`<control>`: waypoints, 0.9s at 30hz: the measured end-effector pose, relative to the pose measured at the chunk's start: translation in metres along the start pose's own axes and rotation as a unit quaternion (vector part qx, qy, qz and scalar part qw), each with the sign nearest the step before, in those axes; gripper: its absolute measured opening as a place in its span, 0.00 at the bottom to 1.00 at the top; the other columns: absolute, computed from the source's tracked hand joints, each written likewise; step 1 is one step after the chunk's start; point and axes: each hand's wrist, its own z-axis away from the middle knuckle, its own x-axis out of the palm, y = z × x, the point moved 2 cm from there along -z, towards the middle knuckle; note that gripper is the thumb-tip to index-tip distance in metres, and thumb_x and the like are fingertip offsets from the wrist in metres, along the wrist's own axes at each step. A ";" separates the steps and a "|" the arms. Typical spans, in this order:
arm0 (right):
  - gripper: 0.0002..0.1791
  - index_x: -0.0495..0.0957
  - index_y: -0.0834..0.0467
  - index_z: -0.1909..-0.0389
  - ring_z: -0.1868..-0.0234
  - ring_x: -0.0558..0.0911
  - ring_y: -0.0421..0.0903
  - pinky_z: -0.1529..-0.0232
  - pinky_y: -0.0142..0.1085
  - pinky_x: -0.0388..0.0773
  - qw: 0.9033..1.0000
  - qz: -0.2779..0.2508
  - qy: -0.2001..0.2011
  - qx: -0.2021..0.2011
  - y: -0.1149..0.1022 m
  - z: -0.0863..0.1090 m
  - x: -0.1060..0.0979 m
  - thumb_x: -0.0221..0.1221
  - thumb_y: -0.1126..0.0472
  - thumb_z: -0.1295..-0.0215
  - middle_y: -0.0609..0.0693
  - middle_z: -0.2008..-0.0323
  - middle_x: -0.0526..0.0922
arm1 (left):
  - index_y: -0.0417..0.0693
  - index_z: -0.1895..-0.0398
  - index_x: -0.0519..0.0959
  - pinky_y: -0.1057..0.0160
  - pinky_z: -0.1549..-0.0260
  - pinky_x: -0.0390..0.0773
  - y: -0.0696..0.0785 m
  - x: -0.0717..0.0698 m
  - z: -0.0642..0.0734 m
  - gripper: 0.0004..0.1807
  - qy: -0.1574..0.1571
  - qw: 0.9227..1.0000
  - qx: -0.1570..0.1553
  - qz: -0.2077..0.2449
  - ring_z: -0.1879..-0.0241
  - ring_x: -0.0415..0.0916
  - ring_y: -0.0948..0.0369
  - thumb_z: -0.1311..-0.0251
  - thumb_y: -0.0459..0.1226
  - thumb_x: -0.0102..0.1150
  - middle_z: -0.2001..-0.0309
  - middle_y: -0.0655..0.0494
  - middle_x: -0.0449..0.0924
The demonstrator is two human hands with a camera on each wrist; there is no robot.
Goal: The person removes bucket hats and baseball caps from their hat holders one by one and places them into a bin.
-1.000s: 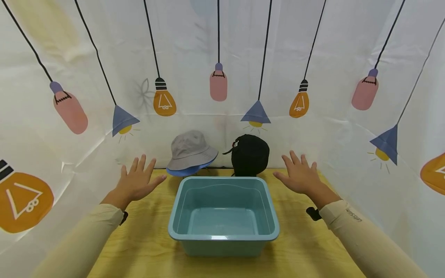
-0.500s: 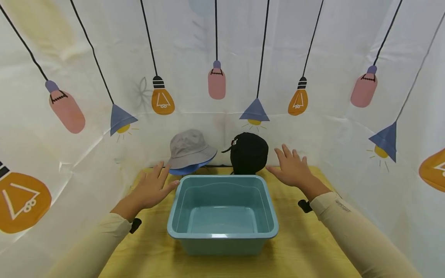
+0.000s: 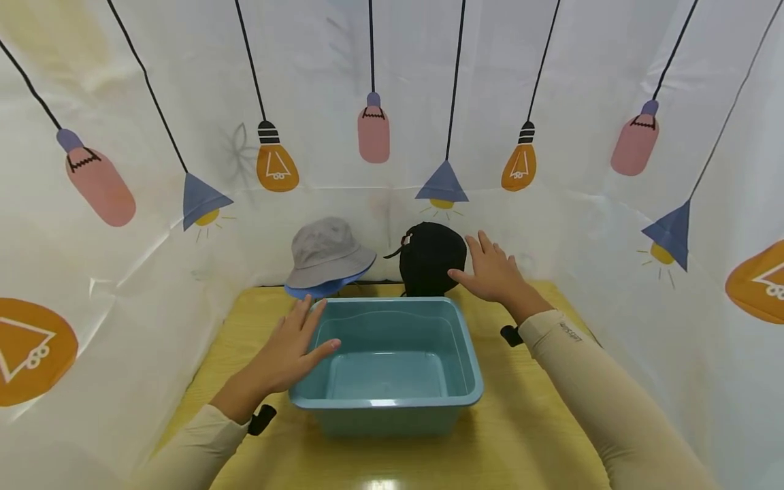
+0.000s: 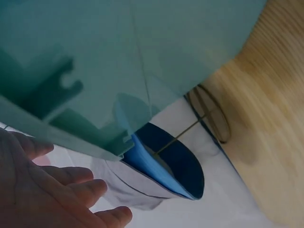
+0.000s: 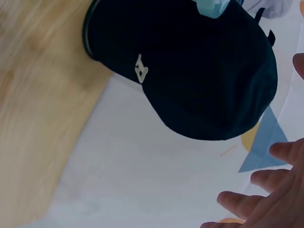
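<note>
A teal plastic basin sits on the table. My left hand, fingers extended, is over the basin's left rim; whether it touches cannot be told. Behind the basin a grey bucket hat with a blue underside is propped on a thin wire stand, seen in the left wrist view. To its right is a black cap with a strap and, in the right wrist view, a small pale emblem. My right hand reaches beside the cap's right side with spread fingers, holding nothing.
The yellow wood-grain table ends just behind the hats. White cloth printed with hanging lamps and bulbs encloses the back and both sides.
My left hand has moved right and nearer, from beside the basin to over its left rim. My right hand has moved left and forward to the black cap. Hats and basin stay put.
</note>
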 end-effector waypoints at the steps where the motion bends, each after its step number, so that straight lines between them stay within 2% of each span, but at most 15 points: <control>1: 0.58 0.40 0.54 0.15 0.21 0.49 0.76 0.30 0.79 0.44 1.000 -0.003 -0.001 -0.002 -0.001 -0.002 0.000 0.47 0.23 0.32 0.63 0.16 0.37 | 0.52 0.14 0.45 0.24 0.28 0.44 0.001 0.001 0.000 0.48 0.000 1.000 -0.003 0.002 0.18 0.38 0.36 0.27 0.65 0.46 0.16 0.38 0.39; 7: 0.56 0.39 0.53 0.15 0.20 0.48 0.75 0.30 0.79 0.43 1.000 -0.025 -0.006 -0.001 -0.003 -0.011 0.003 0.49 0.26 0.30 0.63 0.16 0.35 | 0.51 0.14 0.46 0.23 0.28 0.42 0.003 0.010 0.005 0.48 -0.003 0.999 -0.014 0.028 0.18 0.34 0.36 0.27 0.65 0.47 0.16 0.39 0.36; 12: 0.56 0.37 0.53 0.15 0.20 0.48 0.74 0.30 0.79 0.42 0.999 -0.043 -0.006 -0.001 -0.003 -0.020 0.005 0.49 0.26 0.29 0.63 0.16 0.33 | 0.50 0.15 0.46 0.24 0.28 0.40 0.006 0.016 0.008 0.48 0.000 0.999 -0.023 0.047 0.17 0.34 0.38 0.26 0.64 0.48 0.16 0.41 0.38; 18: 0.57 0.36 0.54 0.15 0.20 0.48 0.74 0.30 0.78 0.45 0.998 -0.064 -0.025 0.009 -0.005 -0.026 0.007 0.51 0.28 0.29 0.64 0.16 0.32 | 0.49 0.15 0.46 0.24 0.28 0.41 0.010 0.023 0.011 0.51 -0.004 0.999 -0.033 0.039 0.17 0.36 0.39 0.29 0.67 0.48 0.15 0.43 0.39; 27: 0.57 0.34 0.55 0.15 0.21 0.51 0.75 0.26 0.71 0.50 0.995 -0.096 -0.034 -0.004 -0.018 -0.038 0.011 0.53 0.30 0.29 0.66 0.17 0.31 | 0.48 0.15 0.46 0.24 0.28 0.44 0.011 0.022 0.012 0.52 -0.008 0.998 -0.055 0.042 0.18 0.43 0.40 0.29 0.69 0.46 0.15 0.45 0.36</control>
